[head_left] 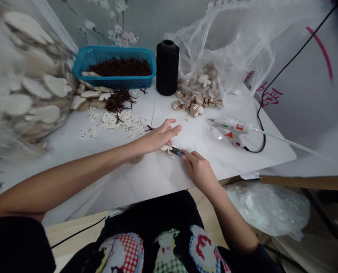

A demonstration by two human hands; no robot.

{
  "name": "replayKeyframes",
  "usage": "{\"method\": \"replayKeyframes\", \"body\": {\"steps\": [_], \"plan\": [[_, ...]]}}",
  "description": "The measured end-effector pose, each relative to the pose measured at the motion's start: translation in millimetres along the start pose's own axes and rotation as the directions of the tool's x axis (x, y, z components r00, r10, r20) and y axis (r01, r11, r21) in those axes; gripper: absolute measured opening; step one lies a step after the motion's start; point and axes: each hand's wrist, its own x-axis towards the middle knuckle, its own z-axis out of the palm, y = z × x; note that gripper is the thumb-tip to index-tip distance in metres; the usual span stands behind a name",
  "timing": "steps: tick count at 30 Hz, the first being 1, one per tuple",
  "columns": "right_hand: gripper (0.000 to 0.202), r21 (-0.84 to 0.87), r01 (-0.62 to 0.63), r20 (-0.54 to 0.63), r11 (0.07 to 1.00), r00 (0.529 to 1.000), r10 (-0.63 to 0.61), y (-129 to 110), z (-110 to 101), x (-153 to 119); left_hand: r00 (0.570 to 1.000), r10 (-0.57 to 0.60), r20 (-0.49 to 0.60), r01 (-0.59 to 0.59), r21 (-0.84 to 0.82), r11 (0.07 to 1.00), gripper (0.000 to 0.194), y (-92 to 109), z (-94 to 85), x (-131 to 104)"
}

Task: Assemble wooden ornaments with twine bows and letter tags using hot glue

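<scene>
White tabletop (pixel 112 193), floral wall (pixel 146 19), apparently grey

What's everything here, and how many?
Oblong plastic basket: one, blue, back left.
Thin bows: many, brown, basket and table.
Thread cone: one, black, beside basket.
Clear plastic bags: several, colourless, left, right, below.
Flat pieces: many, cream, mostly left.
Tiny tags: many, white, centre left.
Rounded pieces with bows: several, beige, right of cone.
Glue gun: one, white, right.
Metal snips: one, blue, centre.
Thin cords: several, black, right, lower left.
Table: one, white, middle.
Floral wall: one, grey, back.
Patched clothing: black, bottom.
Left hand: one, centre.
Right hand: one, holding snips.
</scene>
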Motion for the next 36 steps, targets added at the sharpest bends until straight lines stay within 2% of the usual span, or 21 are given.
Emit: {"method": "replayKeyframes", "body": {"steps": [5,9,12,28,36], "plan": [[0.041,0.040,-0.024,0.010,0.999,1.000,0.023,1,-1,-1,0.999,0.041,0.005,-0.039,-0.146,0.988,0.073,-2,1.4,-5],[0.040,0.100,-0.039,-0.012,0.994,0.999,0.040,0,-1,-2,0.997,0.072,-0.011,-0.071,-0.369,0.927,0.073,-11,1.6,-8],[0.039,0.126,-0.036,-0.031,0.991,0.999,0.040,-3,0,-1,0.998,0.068,-0.014,-0.067,-0.452,0.889,0.069,-14,0.5,-11],[0.037,0.065,0.034,-0.105,0.997,0.994,-0.027,-6,5,3,0.995,0.079,-0.059,-0.099,-0.578,0.810,0.083,-9,2.5,-16],[0.035,0.031,0.069,-0.130,0.997,0.989,-0.064,-6,8,5,0.998,0.042,-0.057,-0.068,-0.619,0.782,0.082,-6,1.6,-16]]}}
